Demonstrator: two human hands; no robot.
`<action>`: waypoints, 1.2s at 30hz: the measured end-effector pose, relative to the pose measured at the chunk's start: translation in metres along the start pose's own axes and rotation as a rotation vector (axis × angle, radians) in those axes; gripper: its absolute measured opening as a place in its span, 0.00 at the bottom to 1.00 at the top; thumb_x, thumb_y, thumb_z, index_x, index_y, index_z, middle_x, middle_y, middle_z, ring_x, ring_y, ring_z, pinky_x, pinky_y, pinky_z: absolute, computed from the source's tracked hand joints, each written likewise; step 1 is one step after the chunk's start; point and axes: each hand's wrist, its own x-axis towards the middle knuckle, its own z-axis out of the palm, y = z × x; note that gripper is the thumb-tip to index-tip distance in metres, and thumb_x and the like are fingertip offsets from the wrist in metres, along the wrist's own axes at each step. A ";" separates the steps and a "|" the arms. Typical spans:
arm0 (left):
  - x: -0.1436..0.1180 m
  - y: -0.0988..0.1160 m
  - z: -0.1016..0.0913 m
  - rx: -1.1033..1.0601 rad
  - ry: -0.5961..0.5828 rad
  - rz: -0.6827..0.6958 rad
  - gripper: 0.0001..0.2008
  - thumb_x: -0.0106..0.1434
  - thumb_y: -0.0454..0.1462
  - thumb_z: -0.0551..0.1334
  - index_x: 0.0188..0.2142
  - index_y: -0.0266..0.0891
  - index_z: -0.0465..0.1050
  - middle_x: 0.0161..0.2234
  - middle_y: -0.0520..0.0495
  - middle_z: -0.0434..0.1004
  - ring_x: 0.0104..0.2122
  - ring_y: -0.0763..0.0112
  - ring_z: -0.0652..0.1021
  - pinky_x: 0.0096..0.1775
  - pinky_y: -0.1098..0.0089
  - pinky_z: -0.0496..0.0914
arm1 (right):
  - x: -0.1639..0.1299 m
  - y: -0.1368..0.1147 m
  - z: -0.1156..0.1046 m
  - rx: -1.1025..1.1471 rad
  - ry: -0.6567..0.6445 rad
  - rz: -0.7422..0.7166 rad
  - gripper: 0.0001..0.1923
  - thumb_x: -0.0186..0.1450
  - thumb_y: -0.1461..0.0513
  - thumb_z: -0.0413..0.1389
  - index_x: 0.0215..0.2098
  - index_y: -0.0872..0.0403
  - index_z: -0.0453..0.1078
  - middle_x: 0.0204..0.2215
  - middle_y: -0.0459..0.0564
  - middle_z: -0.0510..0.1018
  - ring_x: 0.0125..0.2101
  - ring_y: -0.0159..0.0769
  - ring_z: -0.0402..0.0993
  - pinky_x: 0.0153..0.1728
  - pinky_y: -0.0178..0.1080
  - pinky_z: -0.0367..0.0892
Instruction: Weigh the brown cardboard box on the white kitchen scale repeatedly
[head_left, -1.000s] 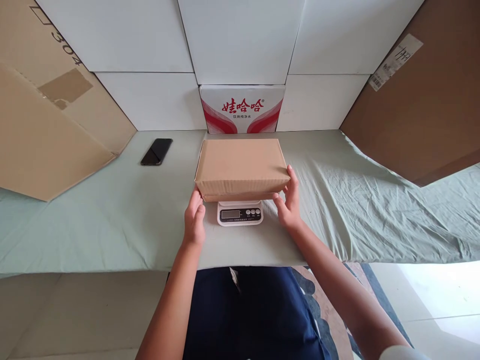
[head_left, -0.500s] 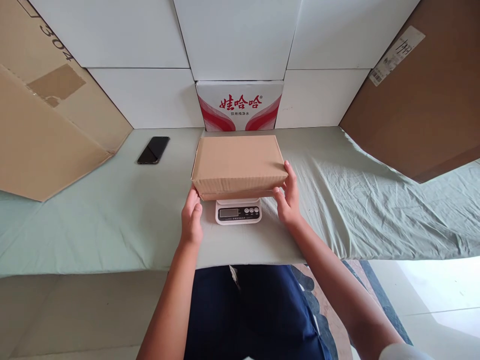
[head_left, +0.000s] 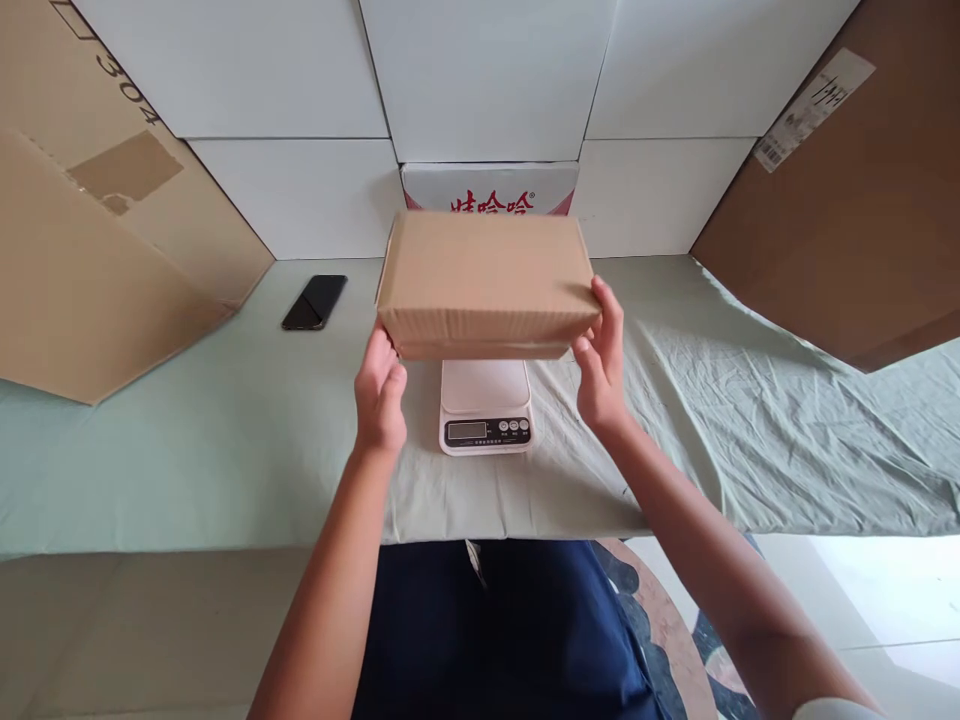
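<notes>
A closed brown cardboard box (head_left: 491,270) is held up between my two hands, above a white digital kitchen scale (head_left: 486,390). My left hand (head_left: 381,392) grips the box's near left corner, its fingers partly hidden under it. At the near right corner, my right hand (head_left: 602,360) is wrapped round the edge, thumb toward me. The front of the scale shows a dark panel with a small display and several round buttons; its far part is hidden beneath the box.
A black phone (head_left: 315,302) lies on the green cloth (head_left: 187,450) to the left. Behind stands a white and red printed carton (head_left: 491,180) against white panels. Large cardboard sheets (head_left: 97,260) (head_left: 862,210) flank the table on both sides.
Both hands have raised the cardboard box up and away from the scale, so more of the scale's white platform shows. The view has shifted slightly.
</notes>
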 end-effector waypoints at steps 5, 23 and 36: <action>0.057 -0.043 0.008 -0.137 -0.021 -0.103 0.32 0.64 0.61 0.60 0.62 0.51 0.71 0.66 0.46 0.71 0.71 0.52 0.63 0.70 0.55 0.57 | 0.057 0.043 0.025 0.111 0.003 -0.009 0.35 0.71 0.37 0.41 0.71 0.38 0.51 0.74 0.44 0.56 0.74 0.48 0.51 0.73 0.57 0.54; 0.062 -0.115 0.012 -0.181 0.060 -0.324 0.32 0.63 0.60 0.62 0.60 0.48 0.74 0.68 0.45 0.69 0.70 0.55 0.66 0.70 0.56 0.58 | 0.049 0.106 0.050 0.181 0.030 0.201 0.38 0.69 0.40 0.46 0.72 0.43 0.48 0.74 0.49 0.54 0.74 0.45 0.49 0.75 0.57 0.46; 0.064 -0.112 0.011 -0.107 0.044 -0.261 0.31 0.65 0.62 0.59 0.55 0.43 0.76 0.58 0.40 0.79 0.63 0.55 0.75 0.64 0.57 0.66 | 0.047 0.108 0.053 0.197 0.019 0.197 0.42 0.68 0.38 0.48 0.74 0.43 0.46 0.77 0.45 0.48 0.77 0.45 0.39 0.76 0.57 0.40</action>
